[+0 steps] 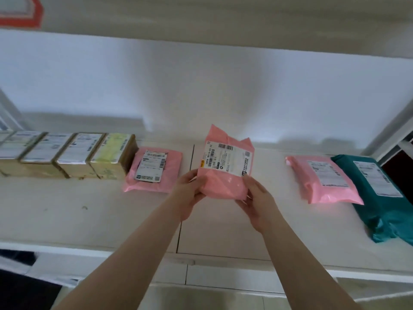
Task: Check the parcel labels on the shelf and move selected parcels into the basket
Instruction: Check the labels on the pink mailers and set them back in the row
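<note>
A: We have the pink mailer (225, 168) up off the shelf (89, 211), stood on end with its white shipping label (225, 161) facing us. Where do our hands sit on it?

B: At the bottom edge. Our left hand (190, 193) clasps the lower left corner and our right hand (257, 200) the lower right, fingers (250, 183) closed around the plastic, thumbs on the front. Both hands hold the same parcel, and nothing else is in either.

A: So its long axis runs up and away from our fingers, with the label above the grip?

B: Yes, the label lies just above both thumbs, unobstructed. The printed text runs sideways to us, so we may have to tilt our head or turn the parcel to read it.

A: And if we choose it, which way does it go?

B: We can't say. No basket shows in this view. Both hands are equally near, so either could carry it off alone.

A: What about the others?

B: They lie flat on the shelf: another pink mailer (154, 170) just to the left, beside a row of brown cartons (73, 155). A third pink mailer (324, 177) is well to the right, touching a teal mailer (380, 193).
</note>
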`<move>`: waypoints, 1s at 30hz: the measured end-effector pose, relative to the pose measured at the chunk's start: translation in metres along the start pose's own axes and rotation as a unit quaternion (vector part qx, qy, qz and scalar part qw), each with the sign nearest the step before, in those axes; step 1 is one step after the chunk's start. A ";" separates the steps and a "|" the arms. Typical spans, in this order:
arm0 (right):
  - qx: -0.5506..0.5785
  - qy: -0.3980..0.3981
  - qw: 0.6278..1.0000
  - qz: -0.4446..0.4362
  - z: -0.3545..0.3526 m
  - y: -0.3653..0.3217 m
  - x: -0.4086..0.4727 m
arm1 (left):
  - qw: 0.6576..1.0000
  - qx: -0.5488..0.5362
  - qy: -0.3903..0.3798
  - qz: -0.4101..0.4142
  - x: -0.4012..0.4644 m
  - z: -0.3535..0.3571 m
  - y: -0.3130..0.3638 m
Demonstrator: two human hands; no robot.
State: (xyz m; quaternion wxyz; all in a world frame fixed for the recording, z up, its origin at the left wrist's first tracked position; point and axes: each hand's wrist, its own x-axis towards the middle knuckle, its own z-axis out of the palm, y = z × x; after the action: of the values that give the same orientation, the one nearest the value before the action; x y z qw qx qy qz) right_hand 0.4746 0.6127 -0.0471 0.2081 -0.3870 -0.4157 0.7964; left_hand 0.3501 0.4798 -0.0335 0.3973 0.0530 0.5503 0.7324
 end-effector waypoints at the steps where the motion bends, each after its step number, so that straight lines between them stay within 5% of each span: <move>1: -0.005 -0.026 1.000 -0.006 0.007 0.004 -0.004 | 1.000 -0.007 -0.012 0.002 -0.004 -0.012 0.004; 20: -0.027 -0.101 0.994 -0.035 0.069 0.020 -0.015 | 0.998 -0.008 0.012 0.059 -0.015 -0.064 0.026; 30: -0.010 -0.104 0.994 -0.041 0.067 -0.009 0.003 | 0.977 0.197 0.021 0.075 0.011 -0.093 0.084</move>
State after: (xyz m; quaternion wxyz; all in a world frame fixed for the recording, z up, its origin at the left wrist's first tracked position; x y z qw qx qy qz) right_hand 0.4198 0.5868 -0.0171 0.1921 -0.2865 -0.4583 0.8192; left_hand 0.2511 0.4092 -0.0026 0.3110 0.1561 0.6864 0.6386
